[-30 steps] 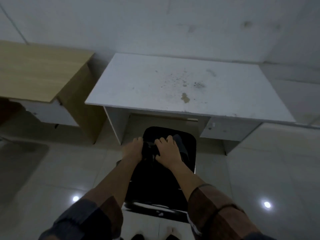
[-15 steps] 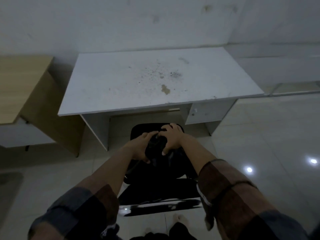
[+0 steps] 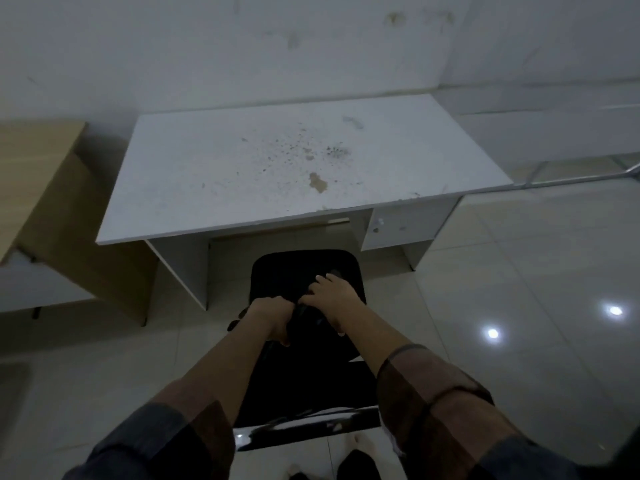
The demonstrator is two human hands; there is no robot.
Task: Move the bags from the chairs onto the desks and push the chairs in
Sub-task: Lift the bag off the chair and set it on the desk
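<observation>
A black bag point(image 3: 304, 327) sits on the seat of a black chair point(image 3: 294, 275) pulled out in front of a white desk point(image 3: 242, 174). The bag and the seat are both dark and hard to tell apart. My left hand point(image 3: 272, 315) is closed on the bag's top at its left side. My right hand point(image 3: 332, 297) grips the bag's top at its right side, fingers curled over it. The chair's glossy backrest edge point(image 3: 304, 431) is nearest to me. The desk top is bare apart from stains.
A wooden desk point(image 3: 38, 174) stands to the left, close beside the white desk. A white wall runs behind both. Glossy floor tiles point(image 3: 519, 306) spread to the right, with a metal bar point(image 3: 588, 178) at the far right. My feet show at the bottom.
Both hands have stayed on the bag's top and shifted their grip slightly. My head has moved, so the desk and chair sit differently in view.
</observation>
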